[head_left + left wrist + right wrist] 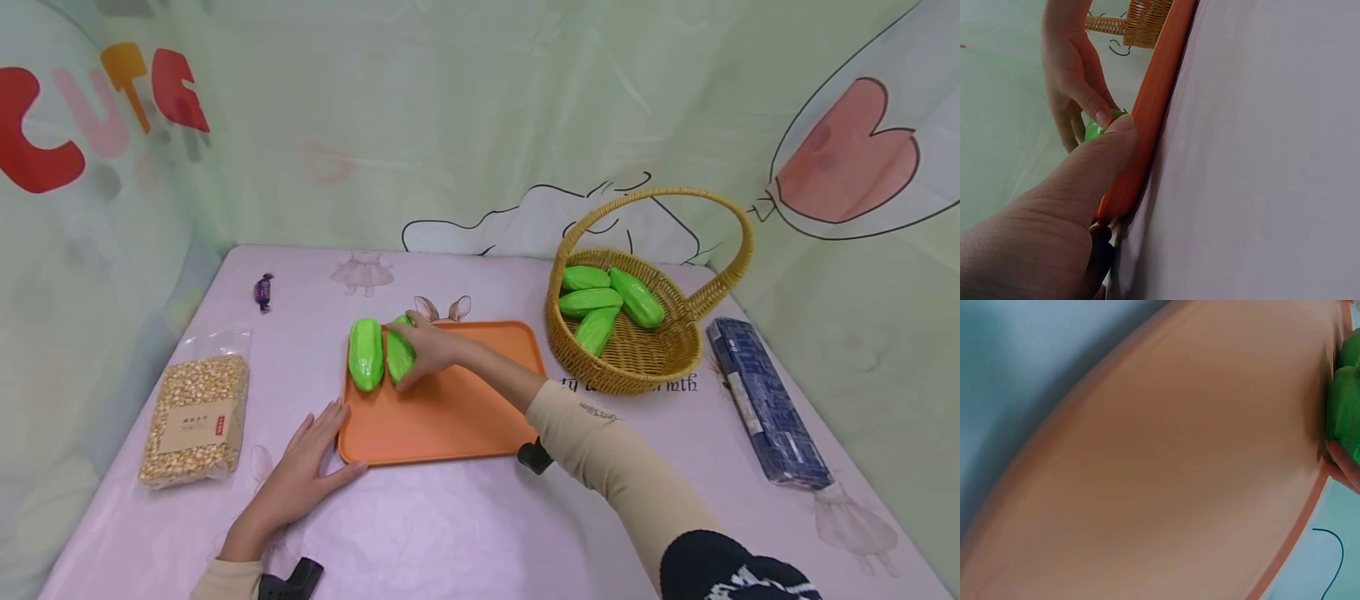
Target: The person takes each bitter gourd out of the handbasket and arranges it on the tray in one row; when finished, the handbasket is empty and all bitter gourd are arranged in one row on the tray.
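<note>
An orange tray (450, 417) lies on the table with two glossy, elongated green gourds at its left end. My right hand (431, 350) grips the inner gourd (400, 354) from above, thumb at its near end and fingers at its far end. Beside it lies the other gourd (366, 354), along the tray's left edge. At the near left corner my left hand (303, 467) touches the tray, fingers extended and thumb spread along the front rim. The left wrist view shows that thumb (1094, 165) against the rim. In the right wrist view, green gourds (1346, 406) appear at the right edge.
A wicker basket (626, 379) with a tall handle holds several green gourds at the back right. Right of it lies a dark blue packet (772, 408). On the left are a bag of corn kernels (197, 421) and a purple wrapped candy (262, 292).
</note>
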The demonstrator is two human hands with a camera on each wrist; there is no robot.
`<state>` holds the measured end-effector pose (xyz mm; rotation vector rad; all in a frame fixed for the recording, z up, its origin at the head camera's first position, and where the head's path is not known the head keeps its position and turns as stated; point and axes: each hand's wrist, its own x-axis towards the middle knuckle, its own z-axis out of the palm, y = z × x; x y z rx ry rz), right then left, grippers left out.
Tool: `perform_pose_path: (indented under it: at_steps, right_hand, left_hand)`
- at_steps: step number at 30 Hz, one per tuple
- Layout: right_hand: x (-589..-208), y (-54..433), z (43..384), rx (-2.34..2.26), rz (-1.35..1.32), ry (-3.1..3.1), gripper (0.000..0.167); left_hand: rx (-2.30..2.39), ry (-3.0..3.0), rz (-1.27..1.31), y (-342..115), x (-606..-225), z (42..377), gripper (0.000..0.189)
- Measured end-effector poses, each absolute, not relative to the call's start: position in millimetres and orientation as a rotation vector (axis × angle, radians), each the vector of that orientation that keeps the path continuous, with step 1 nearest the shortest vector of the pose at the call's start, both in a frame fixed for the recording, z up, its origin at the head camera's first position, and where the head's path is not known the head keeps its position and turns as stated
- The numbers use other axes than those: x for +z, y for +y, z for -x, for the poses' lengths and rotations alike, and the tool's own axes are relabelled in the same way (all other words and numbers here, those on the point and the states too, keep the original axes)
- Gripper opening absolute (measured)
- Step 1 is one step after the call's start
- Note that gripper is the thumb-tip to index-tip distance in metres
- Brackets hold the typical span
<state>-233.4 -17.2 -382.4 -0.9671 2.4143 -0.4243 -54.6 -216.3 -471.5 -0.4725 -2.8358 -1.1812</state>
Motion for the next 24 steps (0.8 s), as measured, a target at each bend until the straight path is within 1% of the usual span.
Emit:
perform_pose_path:
  at_steps: [7, 24]
  right_hand:
    - [-383.9, -19.5, 231.6, -0.431, 0.974, 2.417, 0.103]
    - [-382.7, -18.3, 229.1, -0.427, 0.988, 2.410, 0.104]
  left_hand:
    - [-1.171, -2.840, 0.475, -216.5, -472.1, 54.9, 0.083]
    - [-1.162, -2.837, 0.479, -217.0, -473.9, 55.4, 0.084]
